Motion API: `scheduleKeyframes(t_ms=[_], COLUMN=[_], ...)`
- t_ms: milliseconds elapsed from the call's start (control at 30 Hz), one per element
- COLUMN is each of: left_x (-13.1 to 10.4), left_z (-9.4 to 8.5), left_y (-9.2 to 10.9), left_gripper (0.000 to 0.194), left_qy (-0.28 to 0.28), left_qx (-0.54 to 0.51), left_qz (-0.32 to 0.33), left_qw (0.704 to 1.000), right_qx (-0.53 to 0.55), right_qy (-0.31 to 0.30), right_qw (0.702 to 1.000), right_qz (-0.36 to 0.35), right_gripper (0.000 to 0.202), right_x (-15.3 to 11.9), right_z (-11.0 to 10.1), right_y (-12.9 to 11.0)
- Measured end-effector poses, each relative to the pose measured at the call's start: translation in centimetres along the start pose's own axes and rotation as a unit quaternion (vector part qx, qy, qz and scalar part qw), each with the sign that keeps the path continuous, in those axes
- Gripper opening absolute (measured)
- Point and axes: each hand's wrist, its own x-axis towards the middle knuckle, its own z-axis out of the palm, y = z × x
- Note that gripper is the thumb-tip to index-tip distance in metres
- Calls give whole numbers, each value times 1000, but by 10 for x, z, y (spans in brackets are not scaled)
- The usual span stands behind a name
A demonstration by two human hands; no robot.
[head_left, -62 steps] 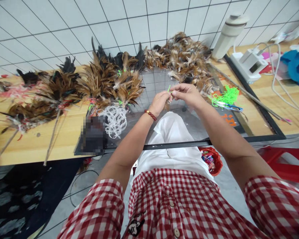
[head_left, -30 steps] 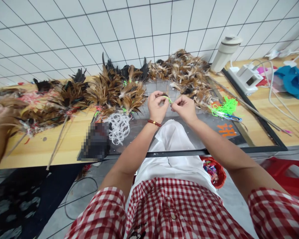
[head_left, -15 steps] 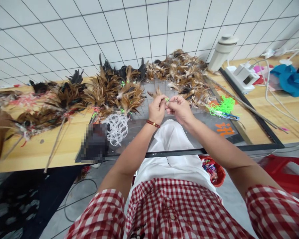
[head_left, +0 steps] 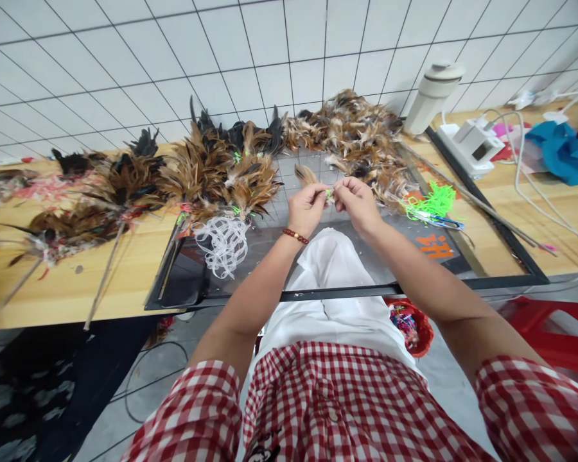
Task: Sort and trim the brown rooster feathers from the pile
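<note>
In front of me my left hand (head_left: 307, 210), with a beaded bracelet at its wrist, pinches a small bunch of brown feathers (head_left: 305, 174). The feather tips stick up behind its fingers. A bit of bright green tie (head_left: 328, 194) shows at the bunch's base, between the two hands. My right hand (head_left: 359, 204) is closed in a pinch at that tie, its fingertips just beside the left ones. Tied feather bundles (head_left: 253, 183) with green ties lie to the left, and a heap of loose feathers (head_left: 366, 144) lies behind the hands.
White strips (head_left: 223, 247) lie left on a dark-framed glass panel (head_left: 332, 294). Green strings (head_left: 433, 202) and blue-handled scissors (head_left: 443, 222) lie right. Behind stand a bottle (head_left: 431, 99) and a power strip (head_left: 465, 151). Feather dusters with sticks (head_left: 106, 273) lie left. A red basket (head_left: 424, 337) is below.
My right hand has drawn slightly to the right, and more of the green tie shows. Another person's hand at the far left has moved mostly out of view.
</note>
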Motion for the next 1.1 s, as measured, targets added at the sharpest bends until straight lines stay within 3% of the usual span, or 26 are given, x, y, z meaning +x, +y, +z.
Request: scheduleKeyframes(t_ms=[233,400,500,600,700,767,833,933,1100], left_x=[3,5,4,5,8,12,15,17,13], left_z=[0,-1,-1,-1,-3,-6,-8,-9,-2], left_y=[-2,-4,0,8,15,17,18,22,39], left_gripper=[25,33,38,40,36,33,32,33,28], left_qy=[28,-3,-15,-9,4,19,38,47,32], left_qx=[-48,-69,-92,-103,-87,-77,-79,-99,-111], left_qz=[8,19,-9,-52,-96,-127,-161,-232,-310], left_qw=[998,997,996,993,992,989,983,966,944], right_qx=[-38,-62,-88,-162,-233,-324,-443,-582,-664], right_qy=[-43,-90,-107,-80,-61,-66,-80,-92,-83], right_qw=[997,993,989,980,966,935,877,792,729], right_qz=[-56,-51,-56,-80,-91,-128,-170,-161,-147], right_gripper=[43,62,68,60,37,21,11,16,25], right_x=[0,4,7,8,9,9,7,2,0], right_z=[-7,-12,-14,-18,-21,-23,-22,-19,-20], right_y=[-3,2,10,16,17,15,13,10,9])
